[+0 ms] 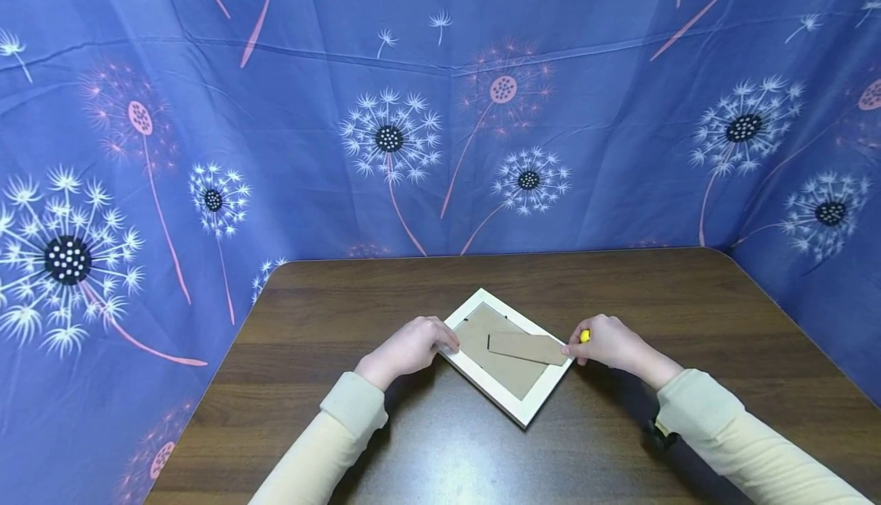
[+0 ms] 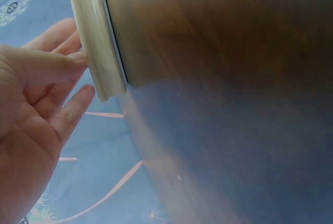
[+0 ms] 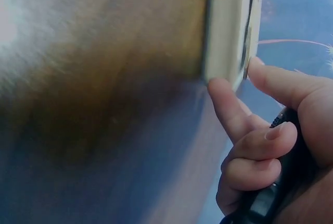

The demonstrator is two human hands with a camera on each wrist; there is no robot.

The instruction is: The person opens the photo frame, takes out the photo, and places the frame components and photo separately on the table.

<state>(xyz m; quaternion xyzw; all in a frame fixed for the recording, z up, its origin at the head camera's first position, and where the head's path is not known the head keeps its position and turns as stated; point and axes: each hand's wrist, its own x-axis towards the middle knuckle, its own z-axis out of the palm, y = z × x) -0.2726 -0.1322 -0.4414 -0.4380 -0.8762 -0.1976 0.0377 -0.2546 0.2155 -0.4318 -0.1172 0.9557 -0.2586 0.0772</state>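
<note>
A picture frame (image 1: 525, 412) with a pale border shows its brown backing board (image 1: 475, 337), tilted diamond-wise over the table. Across the backing lies a brown easel-back stand (image 1: 526, 346), reaching the right corner. My left hand (image 1: 416, 346) pinches the left corner between thumb and fingers. At the right corner is my right hand (image 1: 609, 344), its thumb on the end of the stand and its index finger against the border. The other fingers of that hand curl round a black tool (image 3: 263, 198) with a yellow end (image 1: 585, 336); its kind cannot be told.
A dark wood-grain table (image 1: 330, 306) spreads beneath the frame. Behind it and along the sides hangs a blue cloth (image 1: 310, 184) printed with dandelions. A black device (image 1: 662, 432) sits at the right wrist.
</note>
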